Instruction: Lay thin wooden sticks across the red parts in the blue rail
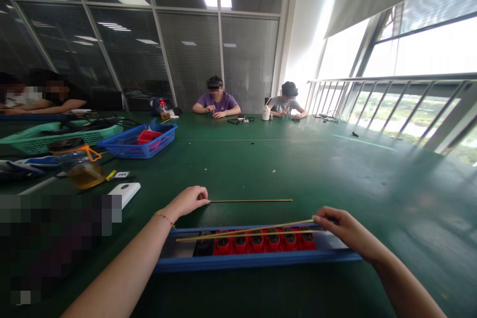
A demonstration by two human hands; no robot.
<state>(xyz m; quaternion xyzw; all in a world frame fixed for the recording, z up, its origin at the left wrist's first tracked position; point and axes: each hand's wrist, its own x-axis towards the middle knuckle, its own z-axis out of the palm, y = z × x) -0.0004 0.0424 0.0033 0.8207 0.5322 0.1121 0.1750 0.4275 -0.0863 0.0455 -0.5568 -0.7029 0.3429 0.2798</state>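
My left hand [188, 200] is closed in a pinch on the left end of a thin wooden stick [253, 200] that lies flat on the green table [298, 169]. My right hand [345, 231] is closed on the right ends of two more thin sticks [246, 232]. Those two sticks stretch leftward over a long blue tray [261, 260]. Inside the tray sits a row of several red blocks [264, 242] with a dark block at the left end.
At left stand a blue basket [136, 141] with a red item, a green basket [55, 139], a jar of yellow liquid [80, 164] and a white device [124, 194]. Several people sit at the far side and far left. A railing and windows run along the right.
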